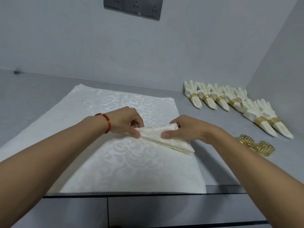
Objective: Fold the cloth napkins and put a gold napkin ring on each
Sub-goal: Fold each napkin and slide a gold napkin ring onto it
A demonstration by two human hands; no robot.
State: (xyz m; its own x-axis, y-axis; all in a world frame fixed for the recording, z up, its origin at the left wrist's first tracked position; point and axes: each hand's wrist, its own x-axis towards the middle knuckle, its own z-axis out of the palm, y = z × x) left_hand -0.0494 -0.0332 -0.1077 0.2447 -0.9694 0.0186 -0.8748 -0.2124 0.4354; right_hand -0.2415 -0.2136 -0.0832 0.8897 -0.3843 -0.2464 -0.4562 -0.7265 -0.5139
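A cream damask napkin point(166, 139) lies folded into a narrow wedge on top of a stack of flat napkins point(115, 162). My left hand point(126, 120) pinches its left end between thumb and fingers. My right hand point(185, 129) grips its right part, thumb on top, fingers curled over the far edge. Two loose gold napkin rings point(256, 144) sit on the counter to the right of my right wrist. Several finished napkins with gold rings point(230, 99) lie in rows at the back right.
The grey counter point(32, 96) runs to a wall behind and a side wall on the right. A small dark object point(17, 70) sits at the far left by the wall. A socket panel point(133, 6) is on the wall above. The counter's front edge is below the stack.
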